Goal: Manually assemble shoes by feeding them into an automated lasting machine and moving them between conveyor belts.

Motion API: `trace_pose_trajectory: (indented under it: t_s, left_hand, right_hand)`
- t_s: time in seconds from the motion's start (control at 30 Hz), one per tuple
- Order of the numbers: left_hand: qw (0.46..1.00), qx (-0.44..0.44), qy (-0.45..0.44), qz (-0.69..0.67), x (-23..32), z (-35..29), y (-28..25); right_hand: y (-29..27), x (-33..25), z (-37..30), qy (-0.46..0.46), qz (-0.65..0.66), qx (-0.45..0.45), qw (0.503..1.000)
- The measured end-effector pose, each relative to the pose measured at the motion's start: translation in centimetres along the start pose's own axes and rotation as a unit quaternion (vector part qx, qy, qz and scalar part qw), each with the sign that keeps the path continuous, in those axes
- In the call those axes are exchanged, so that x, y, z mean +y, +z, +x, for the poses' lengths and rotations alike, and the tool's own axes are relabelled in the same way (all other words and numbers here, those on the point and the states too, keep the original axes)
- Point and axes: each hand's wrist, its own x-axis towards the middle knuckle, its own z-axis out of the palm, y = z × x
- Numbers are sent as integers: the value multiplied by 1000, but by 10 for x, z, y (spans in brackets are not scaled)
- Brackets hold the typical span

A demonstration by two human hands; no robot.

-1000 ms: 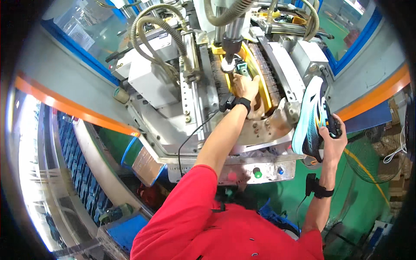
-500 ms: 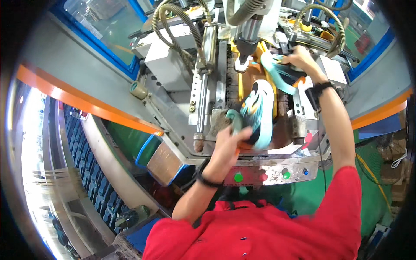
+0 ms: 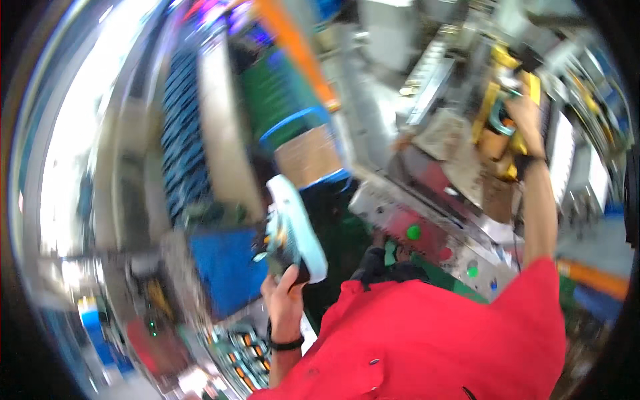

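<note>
My left hand [image 3: 285, 303] grips a sneaker [image 3: 299, 233] by its heel end. The sneaker has a thick pale-blue sole, a dark upper and orange touches, and it is held off to the left, away from the machine. My right hand [image 3: 525, 119] reaches into the machine at the upper right. Its fingers are closed on a second shoe [image 3: 500, 115], of which a teal edge and a bit of orange show between the yellow side pieces [image 3: 489, 110]. Motion blur smears this hand and the shoe's outline.
A control panel [image 3: 433, 241] with coloured buttons runs along the machine's front. To the left are a conveyor [image 3: 190, 133] with dark ridged pieces, a blue-rimmed bin [image 3: 303, 157] with a cardboard piece, and a blue board [image 3: 227, 270]. Several shoes [image 3: 243, 353] lie at the lower left.
My view has turned left. My left hand has carried the sneaker out of the machine to the left; my right hand remains at the machine with the other shoe.
</note>
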Motion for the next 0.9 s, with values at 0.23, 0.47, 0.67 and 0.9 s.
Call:
trace_pose_trajectory:
  t_s: [0.23, 0.47, 0.67, 0.9]
  left_hand:
    - [994, 57, -95, -3, -68, -49, -82]
    - [978, 90, -146, -116, -104, -69, -138]
    - [953, 169, -113, -224, -121, -93, -227]
    - [886, 355, -18, -297, -100, -132, -378]
  right_hand:
    - [-4, -79, -282, -192, 283, -160, 926]
    - [89, -72, -338, -328, 209, -166, 906]
    - [164, -34, -330, -411, 136, -93, 897]
    - [166, -40, -301, -411, 142, -161, 886]
